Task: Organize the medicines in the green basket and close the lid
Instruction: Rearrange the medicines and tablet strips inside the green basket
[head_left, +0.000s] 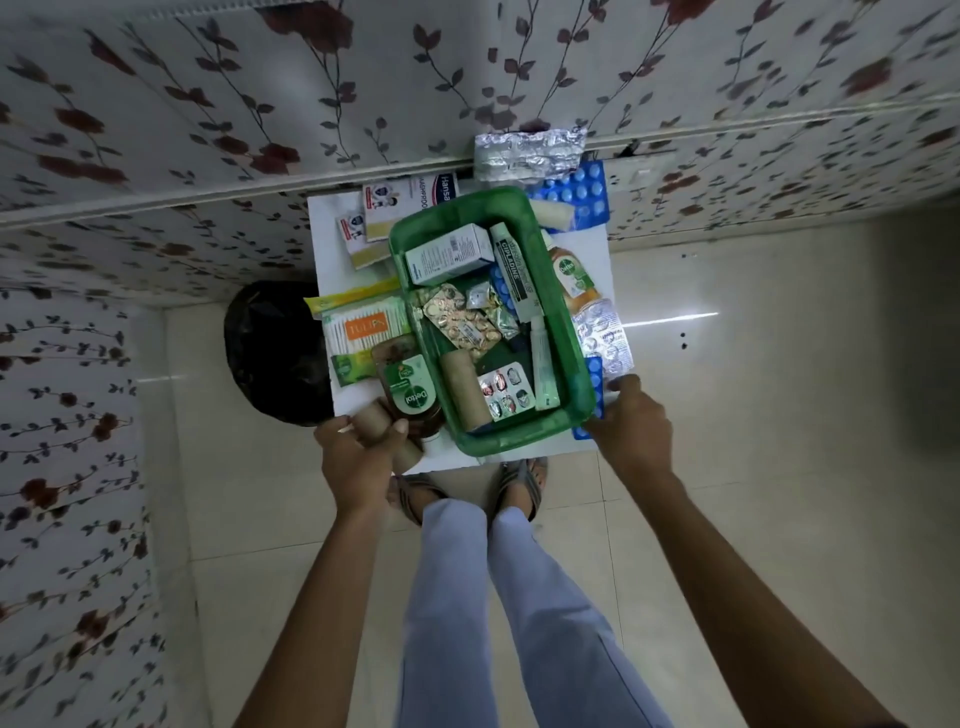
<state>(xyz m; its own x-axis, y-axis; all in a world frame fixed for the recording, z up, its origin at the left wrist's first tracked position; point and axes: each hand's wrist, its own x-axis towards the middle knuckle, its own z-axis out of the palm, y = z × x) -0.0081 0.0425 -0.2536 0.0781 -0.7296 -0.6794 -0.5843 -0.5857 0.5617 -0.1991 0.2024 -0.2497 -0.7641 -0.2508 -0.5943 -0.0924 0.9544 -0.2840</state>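
Green plastic basket (574, 384) between both hands | left hand (358, 457) gripping tan bandage roll (375, 421) | right hand (631, 421) fingers curled, touching blue pill strip (595, 384)

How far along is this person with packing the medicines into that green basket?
Partly done. The green basket already holds a white box, the Cipladine tube and a gold blister strip. In hand: the left hand grips a beige bandage roll; the right hand rests at the blue blister pack. Left outside: the Dettol bottle, cotton buds and plaster boxes. No lid is visible.
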